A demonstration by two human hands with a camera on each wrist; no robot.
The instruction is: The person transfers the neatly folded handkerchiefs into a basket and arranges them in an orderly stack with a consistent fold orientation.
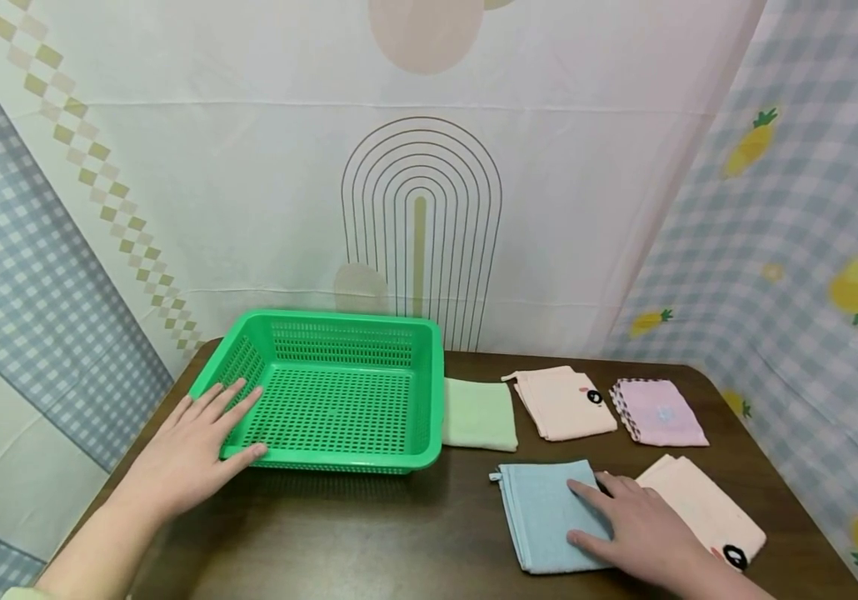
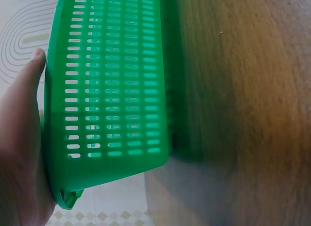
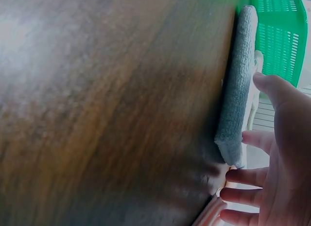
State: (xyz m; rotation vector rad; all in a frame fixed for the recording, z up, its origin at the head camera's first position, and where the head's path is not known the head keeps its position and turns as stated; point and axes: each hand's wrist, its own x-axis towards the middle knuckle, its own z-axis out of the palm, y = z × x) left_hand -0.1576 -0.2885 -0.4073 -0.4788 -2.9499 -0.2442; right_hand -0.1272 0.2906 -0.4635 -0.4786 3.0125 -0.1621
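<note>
At the left, my left hand (image 1: 189, 450) lies with spread, straight fingers over the front left corner of a green plastic basket (image 1: 342, 460). In the left wrist view its thumb runs along the rim of the basket's slotted wall (image 2: 58, 90). My right hand (image 1: 642, 527) is at a folded light blue towel (image 1: 549, 508), its thumb and index finger on the top face. The right wrist view has the blue towel (image 3: 236, 85) flat on the table, with the other fingers stretched past its edge. Inside the basket only the slotted bottom shows.
A green towel (image 1: 480, 415) lies against the basket's right side. Farther right are a pink towel with a printed eye (image 1: 560, 404) and a lilac towel (image 1: 661, 412). Another pink towel (image 1: 706, 504) is partly behind the right hand. Patterned cloth walls (image 1: 429, 250) enclose the brown table (image 1: 339, 542).
</note>
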